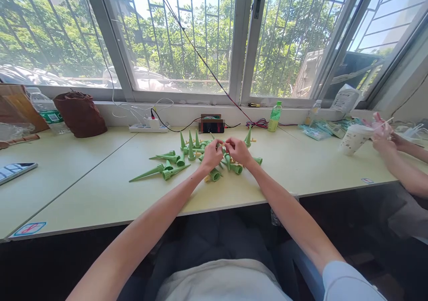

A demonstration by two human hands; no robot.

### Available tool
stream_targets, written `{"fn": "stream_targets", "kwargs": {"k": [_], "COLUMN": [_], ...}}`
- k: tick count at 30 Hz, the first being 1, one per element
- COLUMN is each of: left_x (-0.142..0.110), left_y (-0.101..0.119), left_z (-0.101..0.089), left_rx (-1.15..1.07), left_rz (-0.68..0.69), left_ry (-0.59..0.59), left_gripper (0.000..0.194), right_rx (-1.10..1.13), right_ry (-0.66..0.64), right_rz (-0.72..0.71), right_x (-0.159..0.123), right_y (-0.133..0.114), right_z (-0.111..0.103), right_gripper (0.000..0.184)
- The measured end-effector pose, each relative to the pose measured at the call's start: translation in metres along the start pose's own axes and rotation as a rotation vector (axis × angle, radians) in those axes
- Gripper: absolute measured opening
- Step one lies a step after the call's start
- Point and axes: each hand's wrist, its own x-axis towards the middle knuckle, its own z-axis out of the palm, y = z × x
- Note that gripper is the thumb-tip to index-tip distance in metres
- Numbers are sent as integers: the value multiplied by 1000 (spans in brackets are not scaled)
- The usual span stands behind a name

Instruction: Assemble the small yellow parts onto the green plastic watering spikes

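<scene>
Green plastic cone-shaped spikes (147, 173) with ribbed caps lie spread over the pale table, and a few stand upright, such as the spike (191, 146) left of my hands. Small yellowish pieces (207, 178) are scattered among them. Above this pile, my left hand (212, 154) is closed in a pinch. My right hand (238, 151) is closed too, its fingertips almost meeting the left ones. Whatever sits between the fingertips is too small to make out. More spikes lie right beneath both hands, partly hidden by them.
Behind the pile stands a phone (214, 126). A green-capped bottle (274, 116), a power strip (149, 127) and a brown bag (79, 113) line the window side. At right, another person's hands (384, 136) work beside a white cup (355, 139). A second phone (16, 171) lies at left.
</scene>
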Motion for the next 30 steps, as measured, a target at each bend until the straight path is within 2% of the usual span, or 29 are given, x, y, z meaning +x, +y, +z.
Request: {"fn": "stream_targets", "kwargs": {"k": [7, 17, 30], "left_x": [-1, -3, -4], "left_y": [-1, -1, -1], "left_z": [0, 1, 0], "left_rx": [-36, -61, -131], "left_rz": [-18, -18, -91], "left_ry": [-23, -50, -20], "left_gripper": [15, 14, 15], "right_rx": [-43, 8, 13], "right_ry": [-27, -34, -78], "right_rz": [-12, -30, -31], "right_x": [-2, -2, -1], "right_y": [-5, -3, -3], "right_z": [-1, 1, 2], "right_gripper": [17, 17, 16]}}
